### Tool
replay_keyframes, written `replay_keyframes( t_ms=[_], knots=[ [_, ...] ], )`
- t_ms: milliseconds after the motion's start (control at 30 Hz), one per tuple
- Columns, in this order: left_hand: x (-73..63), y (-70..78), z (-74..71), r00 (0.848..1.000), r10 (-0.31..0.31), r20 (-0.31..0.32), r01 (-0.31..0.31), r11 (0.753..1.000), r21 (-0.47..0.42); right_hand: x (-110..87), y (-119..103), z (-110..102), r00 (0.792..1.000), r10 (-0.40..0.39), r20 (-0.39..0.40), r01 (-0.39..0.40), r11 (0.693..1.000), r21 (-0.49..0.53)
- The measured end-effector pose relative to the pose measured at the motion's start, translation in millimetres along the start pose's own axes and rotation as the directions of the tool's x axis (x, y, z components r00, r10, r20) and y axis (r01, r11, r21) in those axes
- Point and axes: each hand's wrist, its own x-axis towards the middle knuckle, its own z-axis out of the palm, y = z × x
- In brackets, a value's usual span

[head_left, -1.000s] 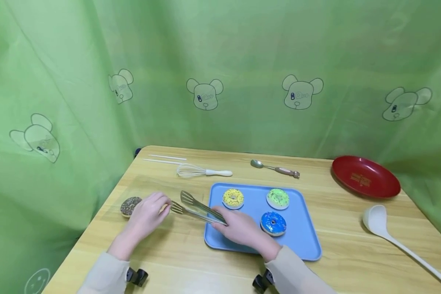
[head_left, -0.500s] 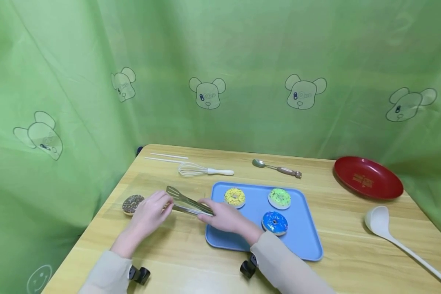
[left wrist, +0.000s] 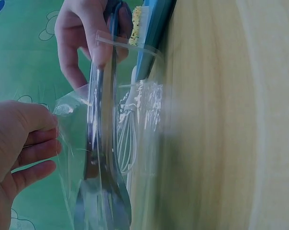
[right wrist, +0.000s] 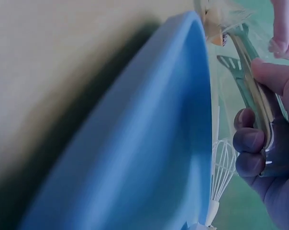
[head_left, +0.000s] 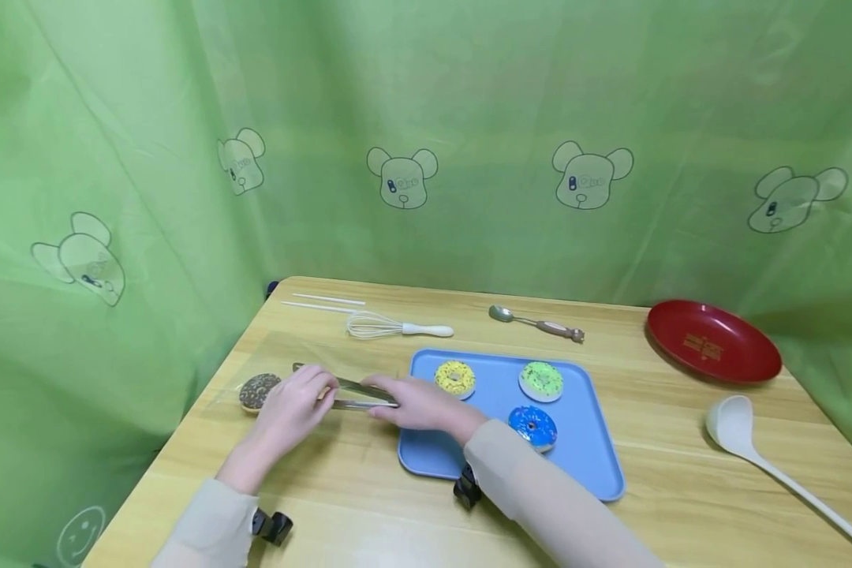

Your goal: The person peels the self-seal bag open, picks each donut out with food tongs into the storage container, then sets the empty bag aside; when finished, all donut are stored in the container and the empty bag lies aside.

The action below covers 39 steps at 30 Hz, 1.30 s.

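Observation:
A clear plastic bag (left wrist: 154,108) stretches across the left of the table. My left hand (head_left: 291,410) pinches its upper edge between thumb and fingers. My right hand (head_left: 426,406) grips metal tongs (right wrist: 252,81), which have a slotted end and a fork-like end. They point left, and in the left wrist view their ends sit at the bag's mouth, seen through the film. Left of my left hand lies a chocolate-coloured sprinkled donut (head_left: 258,392), which appears to be inside the bag. My left hand partly hides the tong ends in the head view.
A blue tray (head_left: 585,450) carries a yellow donut (head_left: 455,369), a green donut (head_left: 541,376) and a blue donut (head_left: 532,426). Behind are chopsticks (head_left: 319,306), a whisk (head_left: 426,330) and a spoon (head_left: 554,328). A red plate (head_left: 724,339) and white ladle (head_left: 731,426) lie right.
My right hand has moved left with the tongs, from over the tray to its left edge. The tong ends have passed behind my left hand toward the donut. The left hand stays nearly still.

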Motion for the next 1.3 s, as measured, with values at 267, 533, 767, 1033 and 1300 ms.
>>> replay_keyframes(
  t_ms=[267, 533, 767, 1033, 1300],
  knots=[
    [-0.2, 0.3, 1.6, 1.0, 0.019, -0.016, -0.019, 1.0, 0.013, 12.3, 0.9, 9.0, 0.998, -0.058, 0.017, 0.059, 0.996, -0.07],
    [2.0, -0.3, 3.5, 0.998, 0.061, -0.023, -0.061, 0.998, 0.019, 22.6, -5.6, 18.1, 0.997, -0.074, -0.008, 0.073, 0.993, -0.098],
    [1.5, -2.7, 4.7, 0.997, 0.07, -0.013, -0.07, 0.997, 0.036, 27.4, -10.8, 21.5, 0.997, -0.072, -0.015, 0.07, 0.993, -0.094],
    [-1.2, -3.2, 3.6, 0.997, 0.073, -0.013, -0.072, 0.996, 0.048, 31.0, -13.2, 26.9, 0.997, -0.076, -0.005, 0.074, 0.985, -0.155],
    [-2.7, -2.7, -0.2, 0.999, 0.049, 0.002, -0.049, 0.997, 0.052, 26.9, -14.0, 27.7, 0.995, -0.097, -0.033, 0.091, 0.983, -0.16]
  ],
)
